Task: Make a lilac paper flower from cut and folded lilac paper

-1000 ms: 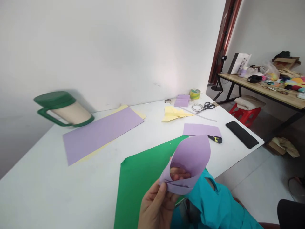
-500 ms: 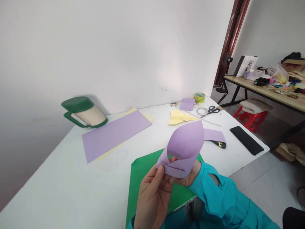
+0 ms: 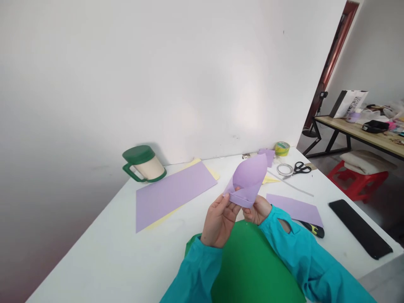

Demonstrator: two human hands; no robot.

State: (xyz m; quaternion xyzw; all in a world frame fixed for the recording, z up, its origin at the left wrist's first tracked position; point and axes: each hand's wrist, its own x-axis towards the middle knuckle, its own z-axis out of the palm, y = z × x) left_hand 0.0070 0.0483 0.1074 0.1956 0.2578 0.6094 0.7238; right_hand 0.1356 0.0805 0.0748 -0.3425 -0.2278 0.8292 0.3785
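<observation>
White wall (image 3: pixel 189 75) rises behind a white tabletop (image 3: pixel 104 252), and every place here is told from the purple paper pouch (image 3: pixel 252 176). Well to its left, close to the wall, sits a cream mug (image 3: pixel 148 166) with green lid and handle. Between mug and pouch lies a long purple sheet (image 3: pixel 176 193) over yellow paper (image 3: pixel 214 173).

At the pouch's lower left, the left hand (image 3: pixel 220 219) pinches its folded band, thumb in front. The pouch itself is held up between both hands, its rounded mouth facing up and toward the viewer; its long axis slants away and rightward to a pointed tip. Nearer the person than the pouch is a green sheet (image 3: pixel 249 261). At the pouch's lower right, the right hand (image 3: pixel 259 209) grips the base, fingers curled under it.

Beyond and right of the pouch are yellow-green tape (image 3: pixel 282 148), a narrow tape roll (image 3: pixel 284 169) and black-handled scissors (image 3: pixel 301 168). Right of it, a purple rectangle (image 3: pixel 293 207) partly covers a black-and-yellow tool (image 3: pixel 315 229). Farther right, across the room, a white bag (image 3: pixel 352 103) bears dark lettering too small to read, above a red stool (image 3: pixel 360 185).
</observation>
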